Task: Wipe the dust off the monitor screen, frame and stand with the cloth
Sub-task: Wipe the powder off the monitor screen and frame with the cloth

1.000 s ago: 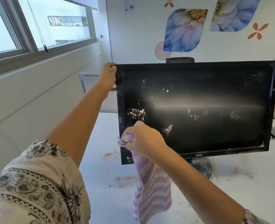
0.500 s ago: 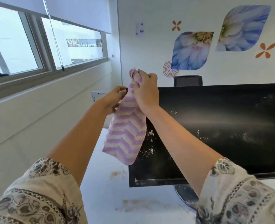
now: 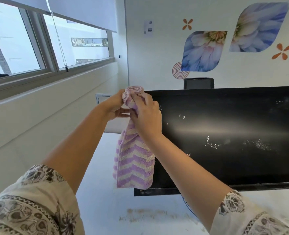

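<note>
Gripping striped cloth (image 3: 135, 160) with left hand (image 3: 115, 107) and right hand (image 3: 146, 114), dusty monitor (image 3: 225, 138) behind, no legible writing

Both hands hold the purple-striped cloth (image 3: 135, 160) bunched at the monitor (image 3: 225, 138)'s top left corner: left hand (image 3: 114, 107) grips one side, right hand (image 3: 147, 116) the other. The cloth hangs down. White specks dot the screen; brownish dust (image 3: 145, 213) lies on the counter (image 3: 106, 200).

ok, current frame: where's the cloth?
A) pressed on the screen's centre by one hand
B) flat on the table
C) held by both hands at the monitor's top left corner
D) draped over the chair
C: both the left hand and right hand grip the bunched cloth by the monitor corner, its rest hanging down.
</note>
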Available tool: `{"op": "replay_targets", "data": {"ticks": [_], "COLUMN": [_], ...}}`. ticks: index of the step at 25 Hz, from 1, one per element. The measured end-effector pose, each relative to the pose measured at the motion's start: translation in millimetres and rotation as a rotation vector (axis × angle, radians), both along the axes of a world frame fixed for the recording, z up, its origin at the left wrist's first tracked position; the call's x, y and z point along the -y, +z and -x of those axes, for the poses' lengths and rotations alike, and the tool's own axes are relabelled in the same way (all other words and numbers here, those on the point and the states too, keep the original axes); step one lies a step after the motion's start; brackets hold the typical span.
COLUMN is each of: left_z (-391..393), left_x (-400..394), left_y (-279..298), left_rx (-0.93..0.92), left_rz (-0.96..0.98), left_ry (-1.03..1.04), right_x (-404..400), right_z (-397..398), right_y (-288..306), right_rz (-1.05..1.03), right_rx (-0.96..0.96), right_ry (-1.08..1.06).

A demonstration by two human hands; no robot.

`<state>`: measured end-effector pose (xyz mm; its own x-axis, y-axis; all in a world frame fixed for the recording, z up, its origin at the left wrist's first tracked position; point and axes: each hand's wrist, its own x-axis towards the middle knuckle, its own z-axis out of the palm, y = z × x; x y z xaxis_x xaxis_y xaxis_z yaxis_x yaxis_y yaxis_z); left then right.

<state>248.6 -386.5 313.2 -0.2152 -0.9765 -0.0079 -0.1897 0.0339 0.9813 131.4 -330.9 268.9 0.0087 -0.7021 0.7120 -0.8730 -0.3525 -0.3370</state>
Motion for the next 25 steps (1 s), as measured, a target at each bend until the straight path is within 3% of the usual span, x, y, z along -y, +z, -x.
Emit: {"op": "replay_targets", "data": {"ticks": [5, 12, 25], "left_z": [-5.8, 0.2, 10.7], "left_x": [-0.6, -7.2, -16.7], "left_y": [2.6, 0.7, 5.6], "left_rx": [-0.001, 0.015, 0.057], "left_rz": [-0.024, -0.011, 0.027], "left_ry": [-0.023, 0.045, 0.087], "right_x": [-28.1, -76.3, -119.5], "right_z": [2.0, -0.4, 22.2], "right_y": [-44.3, -109.8, -169.4], "right_rz": [-0.083, -0.168, -0.392], "right_rx": [-0.102, -0.067, -0.276], "right_ry": [0.004, 0.085, 0.210]}}
